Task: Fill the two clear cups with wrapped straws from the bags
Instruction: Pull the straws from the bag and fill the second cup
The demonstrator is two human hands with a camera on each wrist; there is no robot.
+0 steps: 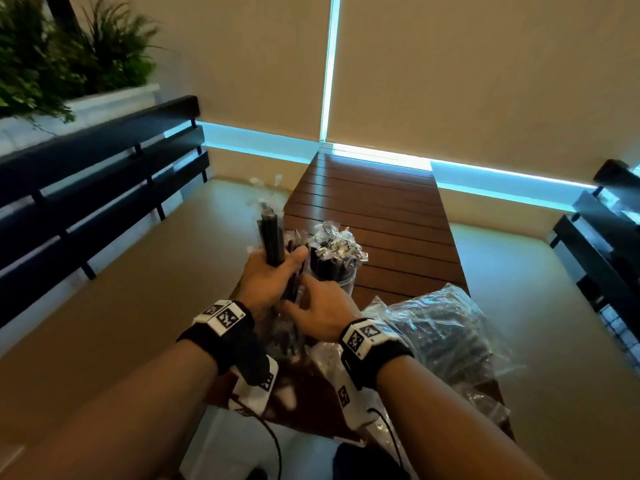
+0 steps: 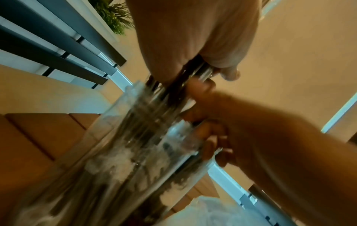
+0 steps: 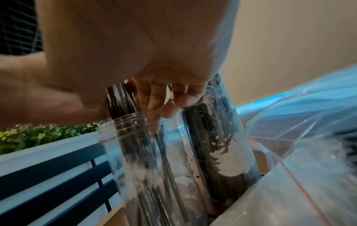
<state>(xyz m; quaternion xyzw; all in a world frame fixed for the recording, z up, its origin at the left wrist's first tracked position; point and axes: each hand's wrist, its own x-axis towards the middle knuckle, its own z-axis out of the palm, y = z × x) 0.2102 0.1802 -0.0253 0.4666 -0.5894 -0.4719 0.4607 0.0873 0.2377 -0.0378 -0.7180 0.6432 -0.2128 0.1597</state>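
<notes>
at frame centre the left hand [image 1: 266, 277] grips a bundle of straws [image 1: 270, 233] upright over the near cup [image 3: 135, 152], and the right hand [image 1: 322, 311] curls its fingers round that cup's rim. the far cup [image 1: 332, 271], just right of them, is packed full. the near cup is mostly hidden behind both hands; a bag [image 1: 443, 330] lies lower right.

Near end of the table crowded, far end open

The far slats of the wooden table [image 1: 374, 202] are left bare, and open floor is seen on both sides of it. The near end is taken up: a cup packed with straws [image 1: 334, 268] stands just right of the near cup [image 3: 154, 160], whose mouth is blocked by the straw bundle [image 1: 272, 237] gripped in the left hand [image 1: 266, 278] and by the right hand [image 1: 322, 311] at its rim. To the right, the way is closed by a bulky plastic bag [image 1: 440, 337] lying just beside the cups. Further left, the floor is bounded by a dark bench [image 1: 97, 174].
</notes>
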